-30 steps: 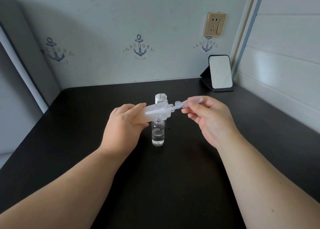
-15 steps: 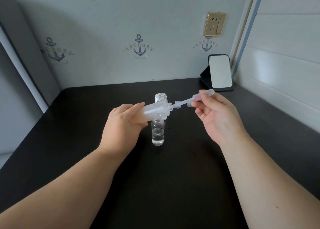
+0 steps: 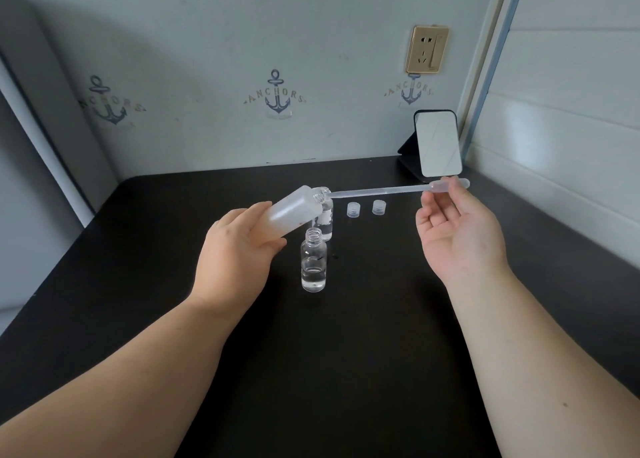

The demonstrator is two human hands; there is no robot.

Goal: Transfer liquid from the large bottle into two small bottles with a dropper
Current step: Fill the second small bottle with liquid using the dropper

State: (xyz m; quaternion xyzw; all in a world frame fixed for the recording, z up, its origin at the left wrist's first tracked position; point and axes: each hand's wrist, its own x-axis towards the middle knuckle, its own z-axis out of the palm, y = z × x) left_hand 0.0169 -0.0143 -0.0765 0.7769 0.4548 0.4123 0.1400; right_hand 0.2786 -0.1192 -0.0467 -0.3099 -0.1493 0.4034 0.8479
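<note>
my left hand (image 3: 235, 249) grips big bottle (image 3: 291, 215) tilted | my right hand (image 3: 457, 229) pinches dropper (image 3: 381, 191), now drawn out, tip seemingly at mouth | two caps (image 3: 353, 209) uncovered between hands | small bottle (image 3: 313, 263) below

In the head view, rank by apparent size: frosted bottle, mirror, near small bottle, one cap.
1. Frosted bottle and mirror: look alike, and the mirror stands farther off.
2. Near small bottle.
3. Cap.

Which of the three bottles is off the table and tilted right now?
The frosted large bottle, held tilted in the left hand. The two small clear bottles stand upright on the table.
</note>
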